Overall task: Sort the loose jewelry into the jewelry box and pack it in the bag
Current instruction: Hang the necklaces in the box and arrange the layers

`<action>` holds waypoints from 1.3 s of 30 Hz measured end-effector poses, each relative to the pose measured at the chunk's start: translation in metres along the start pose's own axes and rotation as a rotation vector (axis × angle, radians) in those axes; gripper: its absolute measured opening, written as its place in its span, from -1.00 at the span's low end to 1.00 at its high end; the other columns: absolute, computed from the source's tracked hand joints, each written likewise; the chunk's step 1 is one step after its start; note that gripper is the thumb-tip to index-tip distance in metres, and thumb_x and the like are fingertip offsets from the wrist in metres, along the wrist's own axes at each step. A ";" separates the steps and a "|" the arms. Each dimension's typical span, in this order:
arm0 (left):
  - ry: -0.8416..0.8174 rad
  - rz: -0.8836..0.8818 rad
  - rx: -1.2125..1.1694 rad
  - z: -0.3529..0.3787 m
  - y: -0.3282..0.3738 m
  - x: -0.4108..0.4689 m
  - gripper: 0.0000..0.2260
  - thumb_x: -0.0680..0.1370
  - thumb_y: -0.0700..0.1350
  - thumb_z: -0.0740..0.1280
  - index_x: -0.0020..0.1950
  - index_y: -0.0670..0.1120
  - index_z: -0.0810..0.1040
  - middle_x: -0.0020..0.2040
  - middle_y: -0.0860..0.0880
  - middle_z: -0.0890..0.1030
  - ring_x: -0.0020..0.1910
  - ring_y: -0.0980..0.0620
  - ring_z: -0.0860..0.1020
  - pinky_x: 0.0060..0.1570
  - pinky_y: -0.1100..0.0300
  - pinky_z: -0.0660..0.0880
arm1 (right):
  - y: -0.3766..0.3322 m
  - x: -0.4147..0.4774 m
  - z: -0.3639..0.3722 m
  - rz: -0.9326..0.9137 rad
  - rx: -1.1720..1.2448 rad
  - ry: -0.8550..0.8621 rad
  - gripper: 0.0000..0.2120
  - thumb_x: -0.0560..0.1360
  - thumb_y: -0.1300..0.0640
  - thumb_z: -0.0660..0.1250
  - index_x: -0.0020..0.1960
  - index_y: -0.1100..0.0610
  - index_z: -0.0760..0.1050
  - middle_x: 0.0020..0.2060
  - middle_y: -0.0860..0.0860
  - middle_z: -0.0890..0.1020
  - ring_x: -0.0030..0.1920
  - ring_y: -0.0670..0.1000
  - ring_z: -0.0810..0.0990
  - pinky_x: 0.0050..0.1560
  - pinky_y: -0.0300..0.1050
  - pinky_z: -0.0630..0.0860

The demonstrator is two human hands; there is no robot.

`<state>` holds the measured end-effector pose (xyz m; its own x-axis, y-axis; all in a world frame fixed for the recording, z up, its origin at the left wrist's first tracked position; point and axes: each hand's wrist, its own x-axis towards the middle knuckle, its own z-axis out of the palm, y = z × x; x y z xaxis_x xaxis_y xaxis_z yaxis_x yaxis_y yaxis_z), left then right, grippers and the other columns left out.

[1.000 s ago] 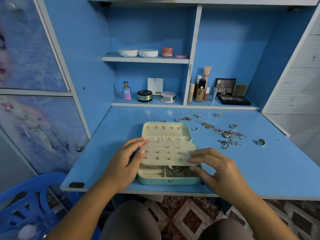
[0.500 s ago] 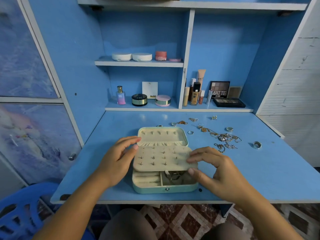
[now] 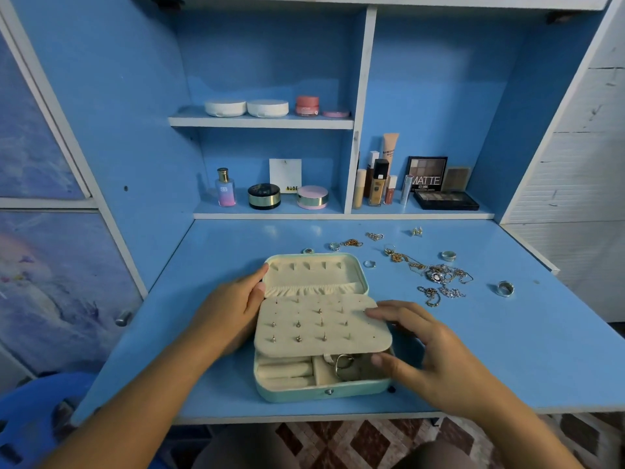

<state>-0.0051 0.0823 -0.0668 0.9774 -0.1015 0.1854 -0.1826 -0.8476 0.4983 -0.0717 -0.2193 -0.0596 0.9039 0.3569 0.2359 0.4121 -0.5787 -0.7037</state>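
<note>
1. The surface (image 3: 507, 350) ends just in front of the open jewelry box (image 3: 324, 393), so a hard nudge could push the box off.
2. The left hand (image 3: 233, 309) braces the box's left side with straight fingers. The right hand (image 3: 426, 350) has fingers on the earring flap (image 3: 321, 324) and its thumb beneath, though a true pinch is unclear. A slip could jolt the studs loose.
3. The tangled chains (image 3: 439, 275) lie well right of the box and may drag neighbouring pieces when lifted.
4. A loose ring (image 3: 505, 288) could roll away.
</note>
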 end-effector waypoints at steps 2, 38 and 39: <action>-0.006 0.007 0.031 0.004 0.007 -0.001 -0.60 0.69 -0.02 0.05 0.54 0.05 0.24 0.26 -0.08 0.59 0.19 -0.07 0.54 0.12 0.07 0.46 | 0.004 -0.001 -0.003 0.010 0.047 -0.002 -0.56 0.40 -0.16 0.40 0.26 -0.22 0.44 0.24 -0.34 0.40 0.29 -0.26 0.39 0.25 -0.32 0.38; -0.062 0.064 -0.188 -0.006 -0.006 0.016 -0.64 0.63 0.01 0.24 0.43 0.14 0.41 0.36 0.22 0.46 0.34 0.26 0.39 0.25 0.35 0.30 | 0.002 0.015 -0.017 0.024 0.208 -0.055 -0.58 0.30 -0.31 0.41 0.08 -0.15 0.61 0.20 -0.21 0.51 0.30 -0.17 0.43 0.25 -0.14 0.35; -0.060 0.051 -0.151 -0.008 -0.010 0.014 -0.63 0.63 0.01 0.21 0.45 0.11 0.39 0.39 0.20 0.44 0.36 0.23 0.38 0.29 0.32 0.29 | 0.002 0.014 -0.017 0.025 0.206 -0.055 -0.59 0.30 -0.30 0.41 0.08 -0.15 0.61 0.20 -0.21 0.51 0.30 -0.17 0.43 0.25 -0.14 0.36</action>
<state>0.0099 0.0936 -0.0621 0.9703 -0.1771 0.1651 -0.2416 -0.7530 0.6121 -0.0558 -0.2277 -0.0464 0.9035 0.3869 0.1843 0.3530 -0.4279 -0.8321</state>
